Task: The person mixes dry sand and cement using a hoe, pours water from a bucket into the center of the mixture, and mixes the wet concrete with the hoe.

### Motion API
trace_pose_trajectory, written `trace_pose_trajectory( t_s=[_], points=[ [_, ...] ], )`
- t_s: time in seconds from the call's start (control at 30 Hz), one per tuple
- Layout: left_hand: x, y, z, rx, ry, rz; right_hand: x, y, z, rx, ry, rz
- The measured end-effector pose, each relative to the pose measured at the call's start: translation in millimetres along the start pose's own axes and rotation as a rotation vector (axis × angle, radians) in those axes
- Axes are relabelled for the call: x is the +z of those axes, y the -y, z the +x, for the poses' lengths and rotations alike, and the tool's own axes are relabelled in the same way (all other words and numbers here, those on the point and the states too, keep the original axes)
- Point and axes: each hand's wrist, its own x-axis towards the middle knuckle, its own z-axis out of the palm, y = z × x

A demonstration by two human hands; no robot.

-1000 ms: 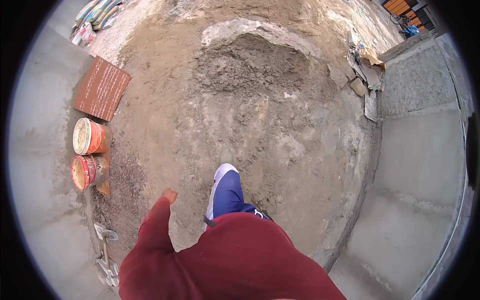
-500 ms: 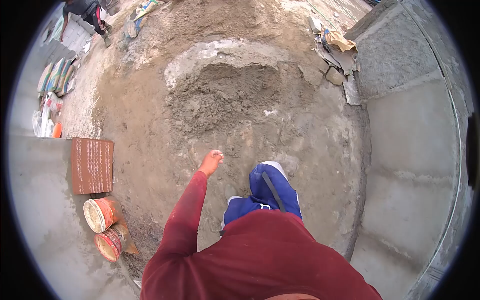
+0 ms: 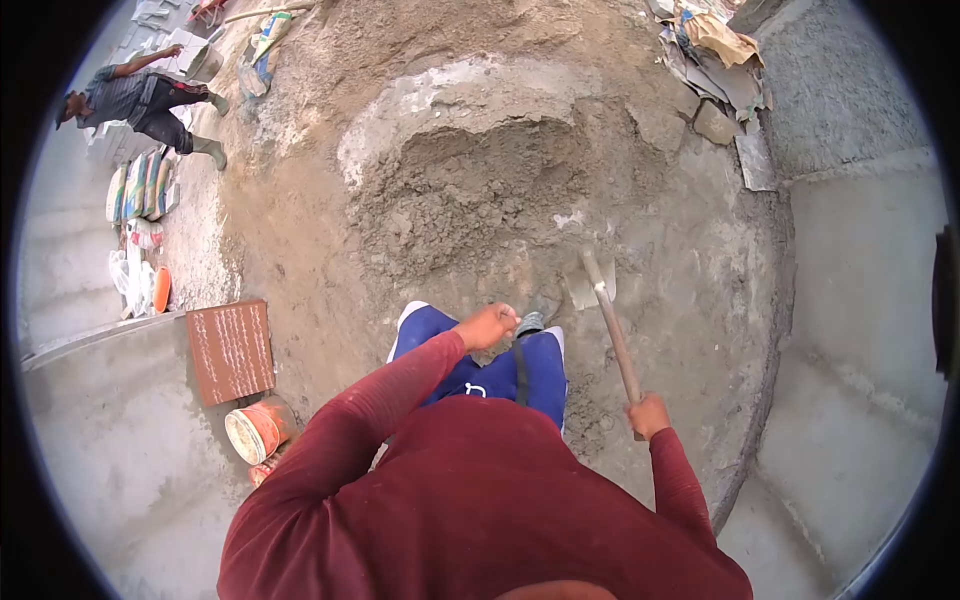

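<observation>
My right hand is wrapped round the wooden handle of a shovel, near its lower end in the view. The shovel's flat blade rests at the ground by the near edge of a mound of wet grey mortar. In front of my body, above my blue trousers, my left hand has its fingers curled together; whether anything small is between them is too hard to make out. It is apart from the shovel.
A co-worker stands at the upper left near stacked sacks. A reddish-brown board and an orange bucket stand by the left wall. Torn paper and rubble lie upper right, beside a grey plastered wall.
The shovel and my right hand on it have come into view. My left hand has moved right across my body. The co-worker now shows more fully at the upper left.
</observation>
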Motion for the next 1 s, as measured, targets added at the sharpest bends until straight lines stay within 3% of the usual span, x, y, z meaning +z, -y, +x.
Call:
trace_pose_trajectory(
  t_s=[0.07,0.17,0.2,0.23,0.37,0.47,0.5,0.57,0.63,0.7,0.73,0.77,0.87,1.0],
  points=[
    [13.2,-64.7,30.1,0.042,0.057,-0.122,-15.3,77.1,-19.1,-0.161,-0.107,0.185],
    [23.4,-147.2,49.7,0.349,-0.147,-0.618,10.4,173.7,-21.2,-0.535,-0.236,0.430],
    [6.7,-177.7,48.5,0.404,-0.252,-0.766,10.4,204.0,-6.2,-0.563,-0.150,0.514],
    [-23.3,-201.9,40.4,0.527,-0.265,-0.762,5.0,233.2,11.3,-0.591,-0.064,0.587],
    [-193.8,-323.6,13.4,0.925,-0.327,-0.533,-51.5,423.3,52.9,-0.848,-0.377,0.613],
    [-294.8,-377.6,63.1,1.170,-0.635,-0.164,-94.5,558.2,143.9,-1.043,-0.605,0.629],
    [-317.8,-366.0,97.4,1.180,-0.704,-0.110,-100.8,594.8,188.5,-1.007,-0.688,0.580],
    [-353.0,-312.4,185.8,1.086,-0.800,-0.087,-76.2,641.5,296.0,-0.955,-0.653,0.509],
    [-373.6,-224.6,289.5,0.868,-0.864,-0.095,1.4,634.8,386.6,-0.803,-0.465,0.654],
    [-365.8,-85.1,389.0,0.439,-0.842,-0.106,141.1,576.6,476.8,-0.578,-0.218,0.704],
    [-347.8,8.3,428.4,0.152,-0.745,-0.063,206.1,545.3,467.7,-0.429,-0.018,0.895],
    [-327.2,82.4,437.1,-0.003,-0.439,-0.224,280.6,505.2,485.9,-0.313,0.008,0.773],
    [-258.0,132.5,364.9,0.148,-0.356,-0.678,286.3,451.2,388.6,-0.345,-0.061,0.580],
    [-177.7,170.3,237.0,0.103,-0.369,-0.870,321.6,384.5,274.4,-0.394,0.030,0.557]
  ],
)
